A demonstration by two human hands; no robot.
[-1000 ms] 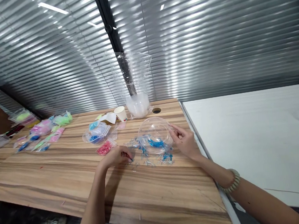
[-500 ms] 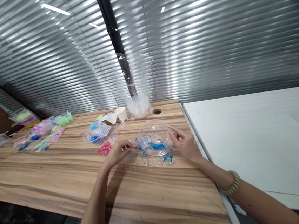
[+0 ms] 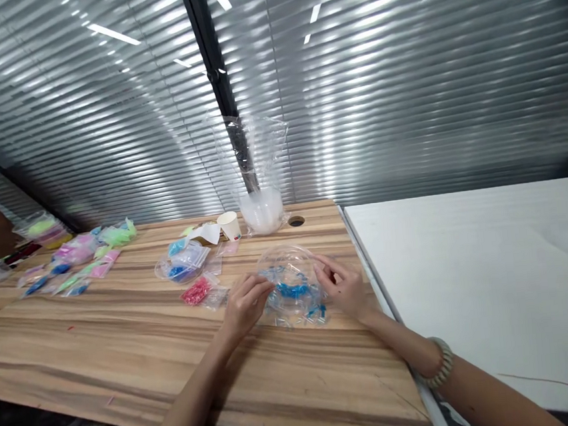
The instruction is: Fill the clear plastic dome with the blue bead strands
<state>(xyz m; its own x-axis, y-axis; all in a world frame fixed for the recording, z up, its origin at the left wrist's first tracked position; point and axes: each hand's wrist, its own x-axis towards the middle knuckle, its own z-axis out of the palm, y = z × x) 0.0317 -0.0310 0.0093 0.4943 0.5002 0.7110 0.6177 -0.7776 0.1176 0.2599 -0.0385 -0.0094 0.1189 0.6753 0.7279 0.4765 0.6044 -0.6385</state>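
Observation:
A clear round plastic bowl (image 3: pixel 293 255) stands near the right end of the wooden table, with blue pieces (image 3: pixel 291 290) in it. More blue and clear bits (image 3: pixel 317 311) lie around its base. My right hand (image 3: pixel 340 288) pinches the bowl's right rim between thumb and fingers. At the bowl's left side is my left hand (image 3: pixel 246 303), its fingers pressed together; whatever they hold is too small to make out. Left of that hand lies a small bag of red pieces (image 3: pixel 197 291).
Behind the bowl stand a paper cup (image 3: pixel 229 225) and a tall clear bag of white bowls (image 3: pixel 262 212). A lidded tub with blue contents (image 3: pixel 181 266) is to the left, colourful packets (image 3: pixel 79 247) farther left. A white tabletop (image 3: pixel 481 274) adjoins on the right.
My left hand has moved right, up against the bowl's left side. My right hand still holds the rim. The view has shifted slightly.

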